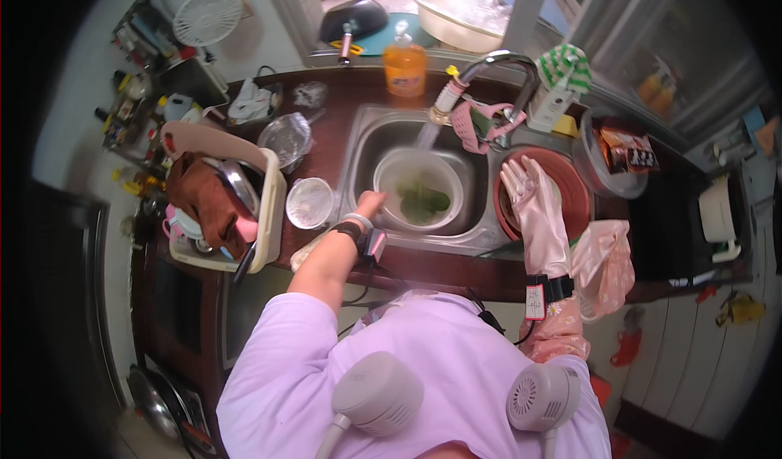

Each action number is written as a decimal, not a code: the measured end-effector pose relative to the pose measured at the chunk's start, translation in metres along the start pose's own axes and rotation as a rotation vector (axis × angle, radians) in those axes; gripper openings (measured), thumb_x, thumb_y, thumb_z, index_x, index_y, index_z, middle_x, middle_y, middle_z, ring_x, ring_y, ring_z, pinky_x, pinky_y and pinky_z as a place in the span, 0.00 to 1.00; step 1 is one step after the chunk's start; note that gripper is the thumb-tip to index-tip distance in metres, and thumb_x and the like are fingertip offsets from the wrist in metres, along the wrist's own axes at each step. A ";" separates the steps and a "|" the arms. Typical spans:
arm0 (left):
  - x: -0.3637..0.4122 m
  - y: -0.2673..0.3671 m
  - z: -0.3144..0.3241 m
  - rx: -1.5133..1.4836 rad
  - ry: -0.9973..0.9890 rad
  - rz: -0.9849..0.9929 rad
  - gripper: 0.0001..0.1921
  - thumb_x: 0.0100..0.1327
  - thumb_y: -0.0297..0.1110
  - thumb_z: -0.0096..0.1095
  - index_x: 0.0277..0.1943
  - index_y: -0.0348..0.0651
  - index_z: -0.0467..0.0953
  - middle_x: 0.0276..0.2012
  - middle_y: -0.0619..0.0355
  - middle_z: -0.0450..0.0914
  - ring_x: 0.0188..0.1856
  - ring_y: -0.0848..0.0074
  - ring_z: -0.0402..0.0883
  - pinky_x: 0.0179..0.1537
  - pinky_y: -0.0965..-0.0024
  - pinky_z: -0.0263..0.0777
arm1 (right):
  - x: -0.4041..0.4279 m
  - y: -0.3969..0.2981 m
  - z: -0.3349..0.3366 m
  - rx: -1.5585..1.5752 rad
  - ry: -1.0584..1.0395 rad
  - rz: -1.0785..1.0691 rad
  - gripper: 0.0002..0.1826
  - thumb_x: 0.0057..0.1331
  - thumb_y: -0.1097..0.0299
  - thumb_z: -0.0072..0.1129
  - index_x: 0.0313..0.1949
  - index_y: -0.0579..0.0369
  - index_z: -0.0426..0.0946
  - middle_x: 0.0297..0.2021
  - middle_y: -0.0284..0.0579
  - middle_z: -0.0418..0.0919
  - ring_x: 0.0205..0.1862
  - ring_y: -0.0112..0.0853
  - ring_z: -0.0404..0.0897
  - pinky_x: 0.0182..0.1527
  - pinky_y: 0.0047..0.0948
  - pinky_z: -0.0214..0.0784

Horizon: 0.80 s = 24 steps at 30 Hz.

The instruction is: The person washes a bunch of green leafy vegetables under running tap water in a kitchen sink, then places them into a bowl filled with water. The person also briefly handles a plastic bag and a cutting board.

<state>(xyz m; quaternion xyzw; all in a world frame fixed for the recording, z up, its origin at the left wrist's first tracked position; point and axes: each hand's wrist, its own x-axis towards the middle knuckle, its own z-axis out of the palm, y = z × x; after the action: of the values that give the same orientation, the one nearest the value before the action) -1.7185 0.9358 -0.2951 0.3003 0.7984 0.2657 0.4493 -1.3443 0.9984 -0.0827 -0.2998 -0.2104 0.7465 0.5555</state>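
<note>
My bare left hand [371, 203] is at the left rim of a white plastic bowl [452, 175] in the steel sink [480, 210]; its fingers look closed on the rim. Water runs from the chrome faucet [446, 100] into the bowl, where dark green leaves [424, 203] lie in water. My right hand [530, 199], in a pink rubber glove, is over a reddish-brown round basin [574, 196] to the right of the sink bowl, with the fingers extended and nothing seen in them. What lies under the glove is partly hidden.
At left stand a cream dish tub [276, 214] and a plastic-wrapped bowl [310, 203]. Behind the sink are an orange soap bottle [404, 71] and a white pump bottle [547, 106]. A pink sink caddy [469, 130] hangs by the faucet. A clear container [602, 169] holds packets at right.
</note>
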 end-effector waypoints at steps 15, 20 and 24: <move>0.142 -0.098 0.050 0.051 -0.230 -0.162 0.15 0.63 0.36 0.55 0.43 0.33 0.82 0.30 0.43 0.84 0.23 0.57 0.81 0.24 0.58 0.71 | -0.056 -0.033 -0.066 -0.835 0.286 0.031 0.15 0.71 0.72 0.52 0.56 0.61 0.70 0.37 0.47 0.82 0.21 0.26 0.81 0.23 0.20 0.75; 0.129 -0.072 0.051 0.452 -0.022 -0.192 0.13 0.61 0.33 0.59 0.45 0.37 0.81 0.49 0.36 0.81 0.56 0.48 0.80 0.55 0.52 0.75 | -0.067 -0.019 -0.088 -1.717 0.266 -0.297 0.24 0.58 0.79 0.48 0.56 0.62 0.73 0.45 0.62 0.80 0.46 0.54 0.81 0.49 0.44 0.74; 0.038 0.001 0.024 0.376 0.312 -0.055 0.24 0.61 0.33 0.58 0.60 0.37 0.72 0.58 0.34 0.73 0.61 0.43 0.74 0.61 0.51 0.71 | -0.066 -0.005 -0.090 -1.973 0.228 -0.293 0.31 0.55 0.79 0.49 0.62 0.53 0.71 0.54 0.63 0.77 0.54 0.56 0.77 0.57 0.48 0.69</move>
<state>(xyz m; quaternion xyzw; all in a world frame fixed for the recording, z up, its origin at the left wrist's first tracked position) -1.7129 0.9679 -0.3268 0.3119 0.9014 0.1434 0.2640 -1.2657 0.9350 -0.1310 -0.6673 -0.7154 0.1296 0.1619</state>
